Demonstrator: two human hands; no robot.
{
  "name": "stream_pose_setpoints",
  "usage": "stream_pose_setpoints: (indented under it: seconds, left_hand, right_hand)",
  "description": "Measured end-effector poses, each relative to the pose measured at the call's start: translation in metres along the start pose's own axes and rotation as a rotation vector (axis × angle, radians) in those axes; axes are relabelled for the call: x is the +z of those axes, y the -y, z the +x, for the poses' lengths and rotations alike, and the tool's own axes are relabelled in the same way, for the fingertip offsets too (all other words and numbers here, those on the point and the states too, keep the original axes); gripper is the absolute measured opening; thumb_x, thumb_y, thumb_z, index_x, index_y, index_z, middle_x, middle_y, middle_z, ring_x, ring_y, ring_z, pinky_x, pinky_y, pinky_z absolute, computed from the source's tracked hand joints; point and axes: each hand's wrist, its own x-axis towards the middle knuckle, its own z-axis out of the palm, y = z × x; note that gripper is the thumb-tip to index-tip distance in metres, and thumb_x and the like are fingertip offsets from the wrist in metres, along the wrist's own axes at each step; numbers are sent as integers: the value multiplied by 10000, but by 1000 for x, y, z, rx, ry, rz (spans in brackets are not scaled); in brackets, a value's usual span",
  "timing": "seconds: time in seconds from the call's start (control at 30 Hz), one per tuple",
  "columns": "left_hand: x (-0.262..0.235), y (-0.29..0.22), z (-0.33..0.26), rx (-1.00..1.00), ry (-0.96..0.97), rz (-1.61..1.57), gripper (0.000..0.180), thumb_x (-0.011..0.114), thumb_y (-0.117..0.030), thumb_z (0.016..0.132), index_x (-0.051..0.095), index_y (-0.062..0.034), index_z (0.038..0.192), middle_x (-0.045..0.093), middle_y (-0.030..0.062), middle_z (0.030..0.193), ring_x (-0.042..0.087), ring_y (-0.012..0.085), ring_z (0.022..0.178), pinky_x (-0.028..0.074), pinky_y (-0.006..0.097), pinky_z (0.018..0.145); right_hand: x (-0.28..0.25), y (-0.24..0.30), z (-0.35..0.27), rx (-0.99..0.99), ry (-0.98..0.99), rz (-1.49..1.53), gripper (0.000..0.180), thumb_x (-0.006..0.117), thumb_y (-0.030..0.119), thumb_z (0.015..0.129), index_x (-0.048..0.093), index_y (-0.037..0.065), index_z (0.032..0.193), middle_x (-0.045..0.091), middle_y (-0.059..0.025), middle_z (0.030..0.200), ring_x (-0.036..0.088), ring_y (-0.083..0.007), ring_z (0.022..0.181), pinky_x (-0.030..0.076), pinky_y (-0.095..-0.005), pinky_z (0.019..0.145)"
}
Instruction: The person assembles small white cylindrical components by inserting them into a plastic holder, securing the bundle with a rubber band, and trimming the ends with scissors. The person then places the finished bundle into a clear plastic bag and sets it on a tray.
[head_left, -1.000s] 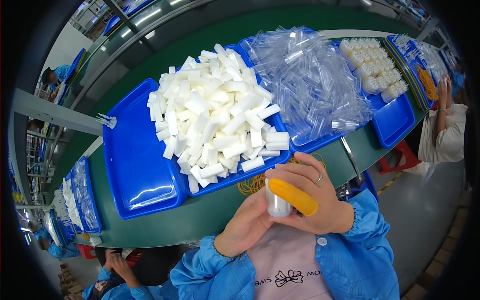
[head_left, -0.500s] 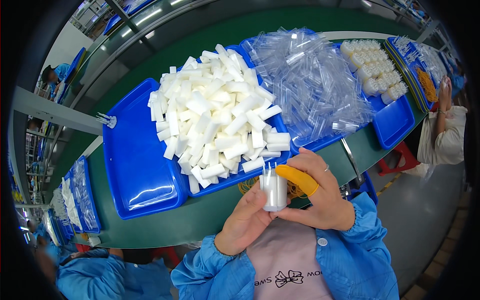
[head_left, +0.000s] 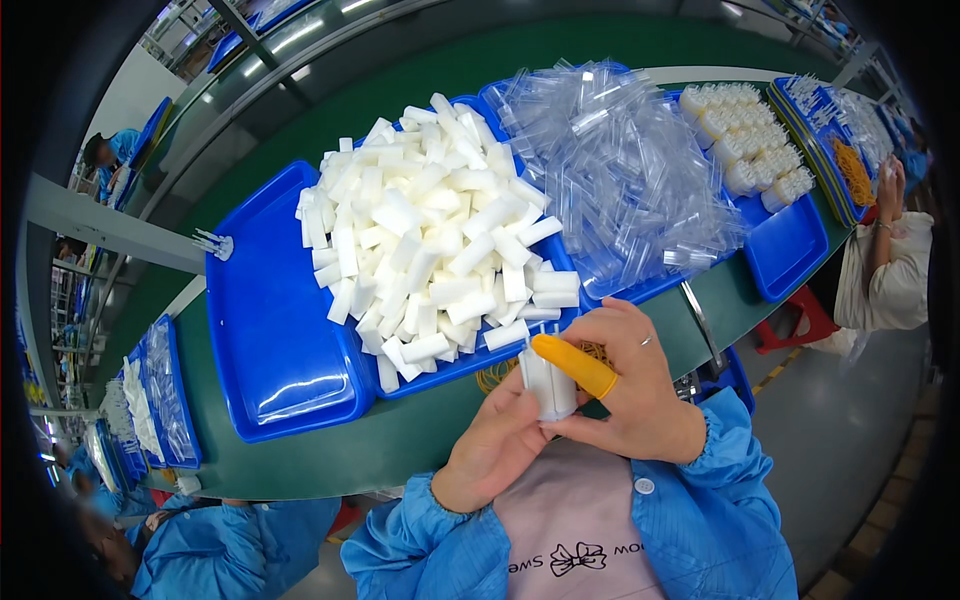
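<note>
Over the near table edge, both hands hold a small white block with a glossy clear surface [head_left: 547, 390], thin prongs standing up from its top. Its exact kind I cannot make out. My left hand [head_left: 490, 440] closes on its lower left side with thumb and fingers. My right hand [head_left: 645, 395] wraps its right side, thumb near the base. A yellow finger cot [head_left: 577, 366] covers the right index finger, which lies across the block's top by the prongs. Just beyond, white foam pieces [head_left: 430, 240] are heaped in a blue tray. Yellow rubber bands [head_left: 494, 376] lie partly hidden behind the hands.
At left is a blue tray [head_left: 290, 395] with a white pronged piece [head_left: 213, 244] on its rim. Clear plastic sleeves [head_left: 620, 170] fill another tray. Banded white bundles [head_left: 745, 135] stand farther right. A metal bar [head_left: 705, 325] juts from the table edge. Co-workers sit at both sides.
My right index finger has moved left across the block's top. The block tilts slightly to the left. The co-worker at lower left has shifted.
</note>
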Motion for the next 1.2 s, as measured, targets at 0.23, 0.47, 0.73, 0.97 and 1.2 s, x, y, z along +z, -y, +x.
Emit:
stream_pose_setpoints:
  seconds: [0.23,0.47,0.73,0.97,1.2]
  left_hand:
    - [-6,-6,-9,204,-28,183,589,509,-342,947,299,-11,1386,500,106,1257,539,211,1041,433,349,924]
    - [-1,-5,-14,252,-86,188,594,443,-358,967,260,0,1404,505,136,1230,552,215,959,450,355,869]
    - [3,-4,-16,451,-261,443,578,559,-258,916,335,9,1377,509,166,1253,566,246,1036,470,353,886]
    - [-12,0,-20,783,-276,795,568,773,-132,729,537,69,1206,506,164,1239,513,255,1138,420,360,960]
    - [-2,0,-21,1072,-367,1113,614,858,-265,612,626,36,1094,500,129,1119,531,225,973,449,331,827]
  right_hand:
    - [-22,-24,28,69,-174,151,547,724,119,667,577,67,1191,482,-150,1233,476,-339,1126,384,-423,970]
    - [-1,-95,71,-191,-183,-577,320,584,51,699,676,71,1005,557,-114,1137,520,-296,1076,386,-435,947]
    - [-12,-88,68,-34,-261,-172,241,634,21,743,644,56,981,587,-104,1048,584,-251,943,452,-379,849]
    - [-23,-15,27,305,-276,1070,387,620,-35,793,473,15,1147,608,-111,972,601,-150,900,476,-307,842]
    - [-5,0,8,324,-324,1187,389,663,-8,800,467,18,1135,605,-84,971,590,-159,943,463,-306,861]
